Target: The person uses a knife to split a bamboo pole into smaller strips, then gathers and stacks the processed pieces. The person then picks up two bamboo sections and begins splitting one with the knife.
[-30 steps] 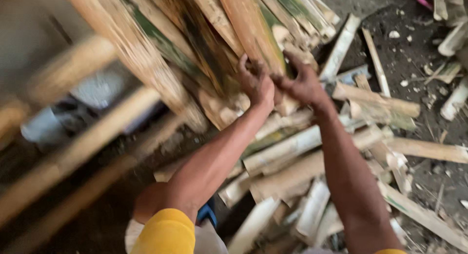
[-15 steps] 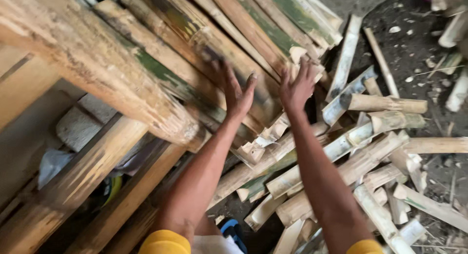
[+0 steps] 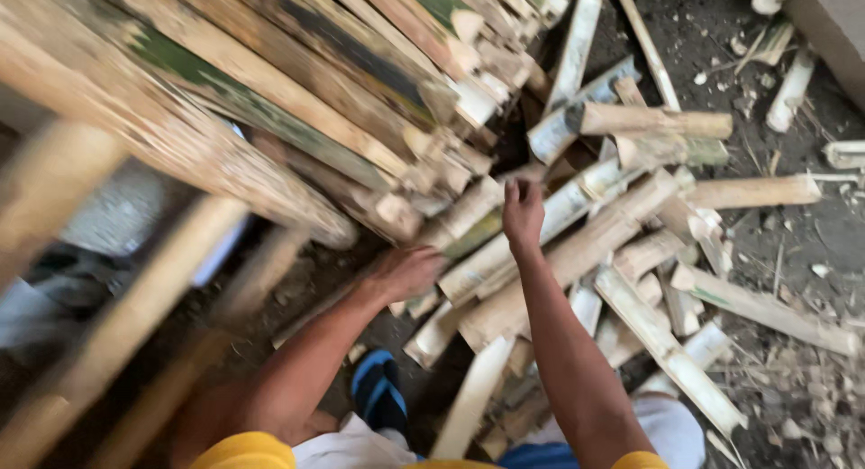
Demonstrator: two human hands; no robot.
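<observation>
A stack of long split bamboo pieces leans across the upper left, pale with green patches. Below it lies a loose heap of shorter bamboo pieces on the dirt. My left hand reaches down into the heap under the stack's cut ends, fingers curled among the pieces; whether it grips one is hidden. My right hand is over a long pale bamboo piece in the heap, fingers bent down onto it. Both arms wear yellow sleeves.
Blurred bamboo poles cross the lower left. My foot in a blue sandal stands by the heap. Dark dirt ground with chips and scattered short offcuts lies to the right. A pale wall edge is top right.
Both hands have dropped from the ends of the leaning stack down to the loose heap. The left hand moved lower and leftwards; the view swung down.
</observation>
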